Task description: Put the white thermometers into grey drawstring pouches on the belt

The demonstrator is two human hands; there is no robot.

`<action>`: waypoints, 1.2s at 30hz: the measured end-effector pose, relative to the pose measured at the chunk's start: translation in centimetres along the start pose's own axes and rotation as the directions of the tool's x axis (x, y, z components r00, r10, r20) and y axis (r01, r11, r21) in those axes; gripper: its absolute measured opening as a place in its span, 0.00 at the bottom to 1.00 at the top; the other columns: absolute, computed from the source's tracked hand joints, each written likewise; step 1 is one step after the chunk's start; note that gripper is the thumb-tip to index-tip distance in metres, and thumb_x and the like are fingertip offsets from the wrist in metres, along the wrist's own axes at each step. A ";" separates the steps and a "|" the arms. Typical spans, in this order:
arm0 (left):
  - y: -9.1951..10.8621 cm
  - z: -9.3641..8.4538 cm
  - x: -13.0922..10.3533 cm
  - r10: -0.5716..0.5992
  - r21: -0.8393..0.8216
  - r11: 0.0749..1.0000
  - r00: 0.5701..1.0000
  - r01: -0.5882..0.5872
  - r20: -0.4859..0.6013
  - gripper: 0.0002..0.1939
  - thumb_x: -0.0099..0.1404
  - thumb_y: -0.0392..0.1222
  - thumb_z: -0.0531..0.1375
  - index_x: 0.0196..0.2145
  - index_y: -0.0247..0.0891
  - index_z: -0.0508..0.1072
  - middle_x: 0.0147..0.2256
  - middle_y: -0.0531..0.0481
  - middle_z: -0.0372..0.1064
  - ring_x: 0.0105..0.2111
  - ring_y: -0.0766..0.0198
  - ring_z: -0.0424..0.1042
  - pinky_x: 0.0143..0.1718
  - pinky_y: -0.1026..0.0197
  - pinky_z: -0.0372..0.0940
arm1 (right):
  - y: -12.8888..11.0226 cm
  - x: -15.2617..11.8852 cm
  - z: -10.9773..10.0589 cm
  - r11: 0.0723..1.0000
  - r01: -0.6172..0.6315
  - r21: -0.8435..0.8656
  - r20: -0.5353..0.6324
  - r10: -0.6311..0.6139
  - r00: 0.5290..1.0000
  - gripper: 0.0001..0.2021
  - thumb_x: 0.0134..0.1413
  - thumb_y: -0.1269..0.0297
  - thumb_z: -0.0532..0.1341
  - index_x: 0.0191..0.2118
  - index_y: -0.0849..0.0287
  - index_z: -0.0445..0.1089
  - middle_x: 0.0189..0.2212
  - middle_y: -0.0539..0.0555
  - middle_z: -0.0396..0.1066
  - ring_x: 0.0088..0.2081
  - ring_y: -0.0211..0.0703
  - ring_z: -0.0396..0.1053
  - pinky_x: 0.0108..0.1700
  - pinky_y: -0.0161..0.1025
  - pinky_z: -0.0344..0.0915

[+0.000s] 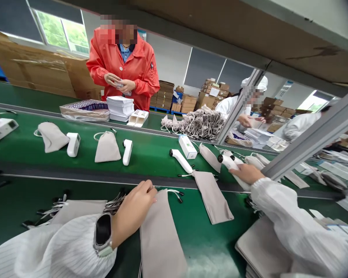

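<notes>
My left hand (136,208), with a watch on its wrist, has its fingers curled at the top of a grey drawstring pouch (162,239) on the near green surface. My right hand (248,173) reaches over the belt, its fingers closed round a white handheld device (230,162) with a black tip. Between the hands a grey pouch (213,197) lies across the belt's near edge. Just beyond it are another white device (181,161) and a small white box (187,146).
More pouches (108,147) and devices (127,152) lie along the green belt (150,154). A metal post (313,133) slants at the right. Stacked pouches (263,243) lie under my right sleeve. A person in red (124,69) stands across; people in white work at the right.
</notes>
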State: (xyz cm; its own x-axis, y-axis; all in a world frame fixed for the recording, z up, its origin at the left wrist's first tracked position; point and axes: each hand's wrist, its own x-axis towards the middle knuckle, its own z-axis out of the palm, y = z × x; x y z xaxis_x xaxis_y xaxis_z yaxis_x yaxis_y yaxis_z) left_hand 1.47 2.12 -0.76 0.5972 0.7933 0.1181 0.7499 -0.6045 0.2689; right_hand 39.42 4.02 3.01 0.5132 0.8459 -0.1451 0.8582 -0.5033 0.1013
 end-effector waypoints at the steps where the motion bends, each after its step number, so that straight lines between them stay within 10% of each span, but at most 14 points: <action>1: 0.1 0.1 -0.1 0.029 0.043 0.999 0.999 -0.028 -0.021 0.11 0.63 0.32 0.46 0.31 0.36 0.66 0.34 0.47 0.60 0.37 0.60 0.60 0.37 0.59 0.56 | 0.3 -1.2 0.5 1.000 0.004 -0.007 0.016 -0.004 1.000 0.24 0.47 0.47 0.47 0.41 0.58 0.67 0.38 0.62 0.63 0.37 0.49 0.66 0.35 0.39 0.58; 9: -0.1 0.4 -0.4 0.092 0.245 0.967 0.993 -0.071 -0.079 0.09 0.63 0.31 0.46 0.30 0.36 0.65 0.31 0.47 0.62 0.32 0.60 0.62 0.31 0.60 0.57 | -1.5 -7.1 3.9 0.992 -0.099 -0.082 -0.097 0.091 0.991 0.24 0.52 0.50 0.45 0.49 0.59 0.60 0.47 0.68 0.57 0.48 0.61 0.57 0.40 0.51 0.56; 12: -0.1 0.4 -0.5 0.142 0.281 0.953 0.987 -0.115 -0.078 0.11 0.59 0.26 0.47 0.31 0.36 0.65 0.32 0.47 0.63 0.34 0.58 0.62 0.35 0.58 0.58 | -3.5 -8.8 3.5 0.996 0.049 -0.077 -0.238 -0.066 0.969 0.26 0.52 0.47 0.43 0.54 0.57 0.53 0.50 0.66 0.52 0.49 0.60 0.55 0.44 0.51 0.53; 15: -0.1 0.3 -0.6 0.152 0.281 0.951 0.987 -0.132 -0.049 0.15 0.55 0.21 0.46 0.31 0.34 0.66 0.32 0.46 0.64 0.34 0.58 0.63 0.36 0.57 0.59 | -5.6 -9.3 3.5 0.964 0.263 -0.050 -0.136 -0.267 0.954 0.27 0.48 0.46 0.48 0.51 0.57 0.55 0.43 0.62 0.59 0.43 0.52 0.61 0.44 0.45 0.54; 20: -0.1 0.4 -0.7 0.108 0.278 0.956 0.994 -0.093 -0.037 0.15 0.56 0.21 0.45 0.31 0.34 0.66 0.31 0.45 0.64 0.33 0.57 0.65 0.32 0.58 0.59 | -7.6 -10.4 4.6 0.969 0.236 -0.066 0.022 -0.235 0.972 0.21 0.45 0.57 0.53 0.46 0.61 0.59 0.39 0.61 0.60 0.35 0.48 0.65 0.35 0.40 0.56; 27: -0.6 0.4 -0.3 0.065 0.232 0.971 0.998 -0.061 -0.010 0.10 0.62 0.30 0.47 0.31 0.33 0.66 0.31 0.43 0.66 0.33 0.55 0.66 0.34 0.56 0.59 | -9.3 -18.2 4.4 0.836 0.546 0.047 0.153 -0.546 0.823 0.17 0.42 0.46 0.53 0.30 0.55 0.66 0.29 0.52 0.65 0.25 0.42 0.65 0.25 0.35 0.50; 31: -0.7 0.0 -0.3 0.071 0.078 0.994 0.997 -0.071 -0.002 0.10 0.63 0.32 0.46 0.30 0.36 0.64 0.31 0.46 0.65 0.31 0.59 0.65 0.32 0.59 0.58 | -11.0 -12.1 1.2 0.859 0.469 0.206 0.033 -0.485 0.874 0.24 0.50 0.44 0.44 0.23 0.58 0.65 0.18 0.51 0.63 0.25 0.40 0.63 0.27 0.35 0.53; 36: -0.5 -0.3 -0.2 0.082 -0.074 0.994 0.996 -0.079 0.029 0.09 0.64 0.35 0.45 0.28 0.37 0.61 0.27 0.49 0.64 0.30 0.60 0.63 0.31 0.60 0.55 | -13.4 -1.0 0.2 0.903 0.276 0.329 -0.202 -0.218 0.955 0.17 0.46 0.61 0.57 0.43 0.62 0.62 0.37 0.61 0.65 0.41 0.50 0.63 0.40 0.42 0.57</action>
State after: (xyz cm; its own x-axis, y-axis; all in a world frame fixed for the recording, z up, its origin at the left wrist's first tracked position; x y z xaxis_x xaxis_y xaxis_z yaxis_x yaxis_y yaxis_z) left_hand 0.91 2.29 -0.64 0.6645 0.7388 0.1122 0.6768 -0.6586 0.3288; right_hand 27.38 9.86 1.58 0.3000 0.9532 0.0379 0.9210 -0.2790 -0.2719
